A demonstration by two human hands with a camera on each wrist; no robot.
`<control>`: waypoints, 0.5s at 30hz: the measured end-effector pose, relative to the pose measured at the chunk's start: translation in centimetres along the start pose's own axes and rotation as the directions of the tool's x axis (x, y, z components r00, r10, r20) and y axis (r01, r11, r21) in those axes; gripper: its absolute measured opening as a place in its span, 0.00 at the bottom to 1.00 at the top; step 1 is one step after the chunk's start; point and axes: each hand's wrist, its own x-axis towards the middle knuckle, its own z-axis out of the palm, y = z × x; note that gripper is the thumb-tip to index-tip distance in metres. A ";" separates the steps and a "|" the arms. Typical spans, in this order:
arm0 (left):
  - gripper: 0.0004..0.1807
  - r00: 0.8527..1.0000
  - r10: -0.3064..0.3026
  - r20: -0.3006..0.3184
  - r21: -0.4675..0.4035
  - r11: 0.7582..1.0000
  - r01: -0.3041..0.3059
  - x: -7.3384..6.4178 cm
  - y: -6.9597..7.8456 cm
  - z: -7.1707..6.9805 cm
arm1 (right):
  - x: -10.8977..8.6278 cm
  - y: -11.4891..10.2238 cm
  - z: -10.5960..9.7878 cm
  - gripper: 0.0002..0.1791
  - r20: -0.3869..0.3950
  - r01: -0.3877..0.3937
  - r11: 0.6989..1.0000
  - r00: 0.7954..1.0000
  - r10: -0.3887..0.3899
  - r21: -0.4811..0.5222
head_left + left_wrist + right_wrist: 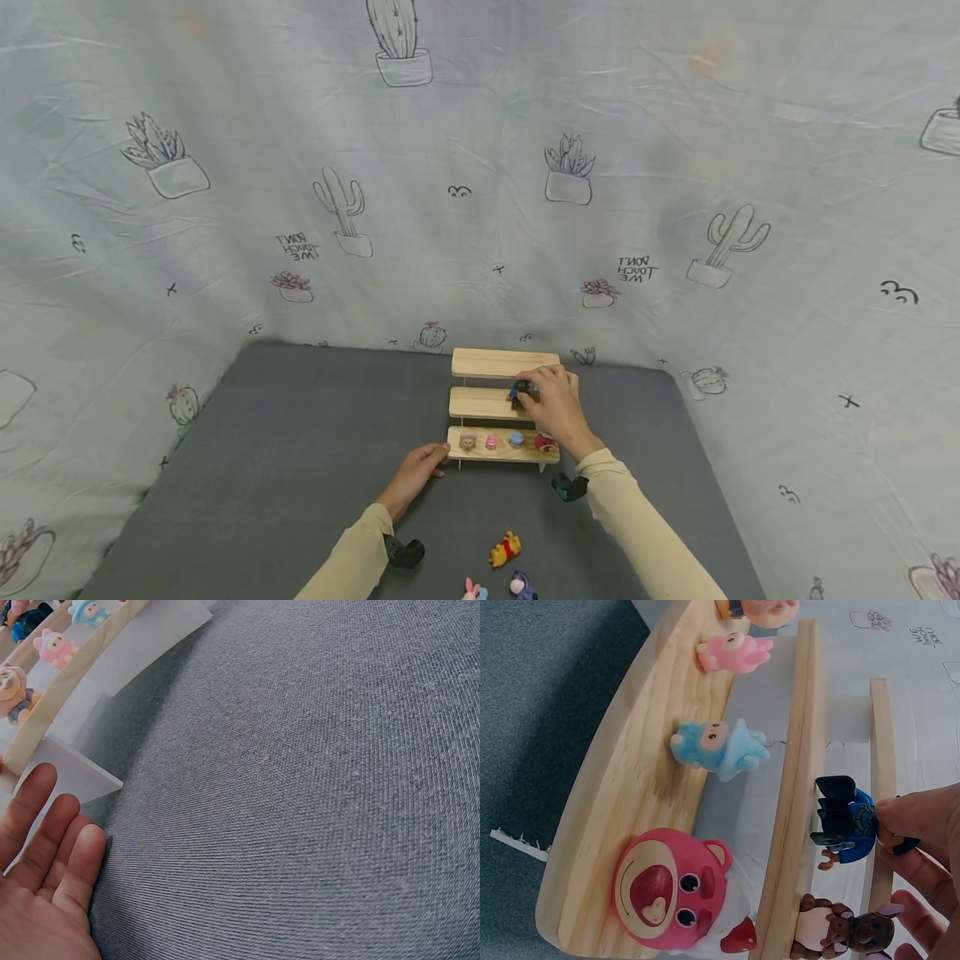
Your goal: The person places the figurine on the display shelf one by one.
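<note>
Blue-and-black figurine (859,821) is pinched by the right hand (553,404), the nearer one, long axis upright, feet at the middle tier (474,404), just left of the brown mouse figurine (844,930). Left hand (411,477), fingers extended, meets the bottom tier's (501,456) left end.

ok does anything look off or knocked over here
Nothing looks spilled or damaged. The lettering on the backdrop reads backwards, which is odd. The yellow bear figure lies on the table, while the pink bear figure sits upright on the lowest shelf.
</note>
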 end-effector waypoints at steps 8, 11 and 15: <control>0.26 1.000 0.005 0.007 -0.006 1.000 -0.005 -0.1 0.0 0.0 | -0.4 0.0 0.0 0.15 -0.009 0.017 1.000 1.000 -0.017 -0.010; 0.26 1.000 0.007 0.015 -0.009 1.000 -0.006 -0.1 -0.1 -0.1 | -0.6 0.0 0.0 0.16 -0.016 0.025 0.999 1.000 -0.026 -0.020; 0.27 1.000 0.013 0.024 -0.010 1.000 -0.013 -0.1 -0.1 -0.3 | -0.7 -0.1 0.1 0.15 -0.014 0.031 0.999 0.999 -0.032 -0.042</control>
